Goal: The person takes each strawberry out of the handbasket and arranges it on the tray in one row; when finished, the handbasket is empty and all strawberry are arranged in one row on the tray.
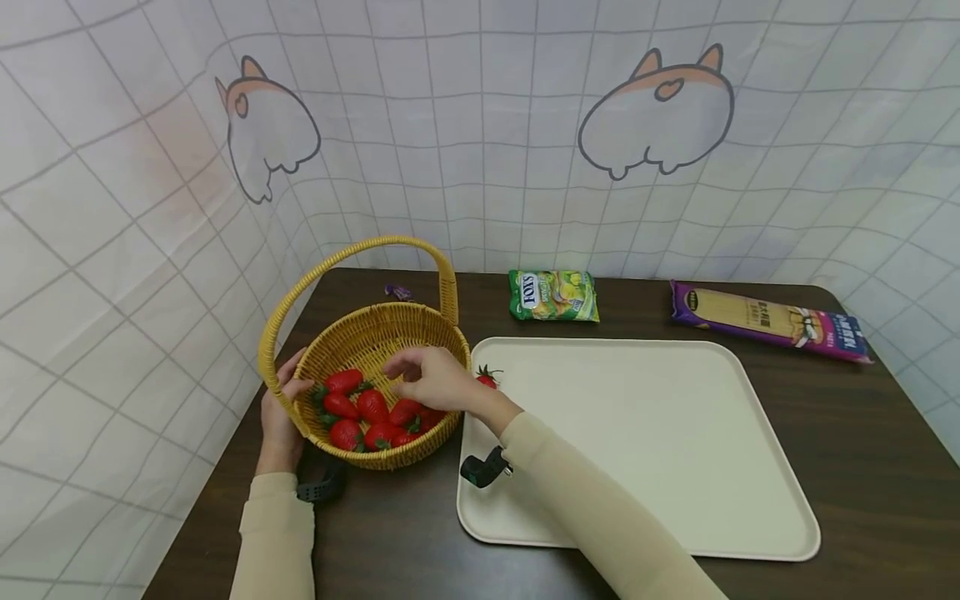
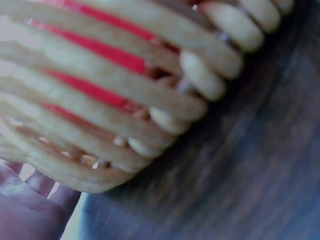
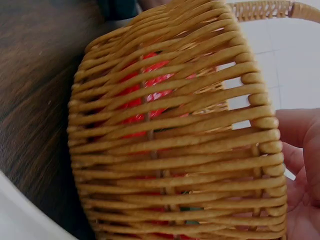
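Observation:
A yellow wicker basket (image 1: pixel 375 321) with a tall hoop handle stands at the left of the table. Several red strawberries (image 1: pixel 372 407) lie in its near part, and red shows through the weave in both wrist views. At the left rim, my left hand (image 1: pixel 283 417) holds the basket, its fingertips at the edge. My right hand (image 1: pixel 431 379) reaches over the right rim, fingers loosely bent above the strawberries with nothing seen between them. Another strawberry (image 1: pixel 487 381) is on the tray's left edge, partly hidden behind my right wrist.
A large cream tray (image 1: pixel 637 442) lies right of the basket, under my right forearm. Behind it are a green FOX'S candy bag (image 1: pixel 555 296) and a long purple-and-yellow pasta packet (image 1: pixel 768 321). A small purple wrapped item (image 1: pixel 398 292) sits behind the basket, near the curtain (image 1: pixel 480 167).

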The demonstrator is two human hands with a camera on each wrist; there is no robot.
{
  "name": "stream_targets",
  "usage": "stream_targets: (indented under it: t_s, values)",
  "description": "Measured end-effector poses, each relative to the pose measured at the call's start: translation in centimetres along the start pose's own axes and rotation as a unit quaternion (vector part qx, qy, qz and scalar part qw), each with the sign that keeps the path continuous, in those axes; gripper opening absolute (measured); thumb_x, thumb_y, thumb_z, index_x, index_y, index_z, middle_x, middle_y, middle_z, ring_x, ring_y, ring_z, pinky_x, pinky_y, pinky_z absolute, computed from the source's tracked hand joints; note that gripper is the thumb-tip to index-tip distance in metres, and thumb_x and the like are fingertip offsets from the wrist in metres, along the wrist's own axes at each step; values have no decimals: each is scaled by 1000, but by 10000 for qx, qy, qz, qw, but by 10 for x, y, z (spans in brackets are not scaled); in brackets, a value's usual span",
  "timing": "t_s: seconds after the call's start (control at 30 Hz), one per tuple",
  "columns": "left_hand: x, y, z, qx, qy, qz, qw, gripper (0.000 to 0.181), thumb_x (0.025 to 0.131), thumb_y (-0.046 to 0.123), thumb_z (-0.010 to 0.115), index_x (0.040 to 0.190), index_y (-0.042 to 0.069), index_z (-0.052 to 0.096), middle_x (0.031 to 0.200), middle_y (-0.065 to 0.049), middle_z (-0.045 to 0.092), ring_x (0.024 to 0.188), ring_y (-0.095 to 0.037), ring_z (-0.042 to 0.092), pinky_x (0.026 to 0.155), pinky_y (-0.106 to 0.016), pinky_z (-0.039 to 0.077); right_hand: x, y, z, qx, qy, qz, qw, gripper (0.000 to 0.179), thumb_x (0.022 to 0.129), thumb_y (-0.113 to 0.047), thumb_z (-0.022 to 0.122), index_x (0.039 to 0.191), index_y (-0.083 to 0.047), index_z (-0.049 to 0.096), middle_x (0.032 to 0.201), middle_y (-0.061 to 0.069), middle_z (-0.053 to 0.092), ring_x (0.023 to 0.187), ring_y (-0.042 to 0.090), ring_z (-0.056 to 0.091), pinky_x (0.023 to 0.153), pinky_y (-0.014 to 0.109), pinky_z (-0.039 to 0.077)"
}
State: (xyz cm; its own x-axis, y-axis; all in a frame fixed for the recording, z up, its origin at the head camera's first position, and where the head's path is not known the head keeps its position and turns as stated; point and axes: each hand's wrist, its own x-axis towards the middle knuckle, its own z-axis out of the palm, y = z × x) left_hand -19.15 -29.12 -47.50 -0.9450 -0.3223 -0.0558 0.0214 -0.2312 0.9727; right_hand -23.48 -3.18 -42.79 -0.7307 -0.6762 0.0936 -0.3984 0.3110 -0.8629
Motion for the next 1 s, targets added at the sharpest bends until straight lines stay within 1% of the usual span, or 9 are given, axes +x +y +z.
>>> stream_targets:
  t_s: [0.1,0.27,0.43,0.5,0.63,0.83,1.0]
  values:
    - [1,0,3,-40,22,5,10000,52,93,3,44,145,11,48,136,-4,51,122,-16,50,90,-19,45,0,0,-3,-188,-192,37,9996,34,90,-14,68,123,-8,65,120,5,67,109,18,61,91,23,48]
    - [2,1,7,-78,-123,133,9998,52,93,2,43,145,10,47,136,-6,52,123,-18,49,94,-21,44,2,1,-4,-415,-144,122,9990,33,90,-14,69,122,-9,65,120,7,67,110,20,61,92,25,48]
    - [2,0,3,-70,2,79,9999,52,93,3,44,144,10,48,134,-5,53,122,-18,49,91,-20,45,3,-1,-2,-482,-334,113,9982,33,90,-12,67,123,-6,65,121,10,67,113,24,60,94,28,48]
    - [1,0,0,-78,-19,62,9999,51,94,4,44,144,11,48,136,-6,52,123,-18,49,91,-20,45,3,-3,0,-525,-420,123,9977,33,90,-11,67,123,-5,65,121,10,67,113,24,60,93,29,48]
    - [2,2,1,-78,-69,98,9999,51,94,4,45,144,11,49,137,-7,51,123,-19,49,92,-20,45,5,-5,-2,-656,-568,183,9961,32,90,-9,66,122,-7,66,122,8,67,114,22,60,94,30,47]
    - [1,2,1,-53,34,85,9999,51,94,3,43,143,11,49,135,-6,52,122,-18,49,91,-20,45,7,-6,-3,-770,-1010,432,9910,33,89,-9,68,122,-9,67,123,6,66,117,20,58,98,32,45]
    - [1,0,1,-38,-14,70,10000,51,94,4,44,144,11,48,138,-8,50,125,-21,48,91,-20,45,7,-5,-3,-996,-1246,503,9859,33,88,-8,70,121,-12,69,121,4,67,113,17,59,96,29,46]
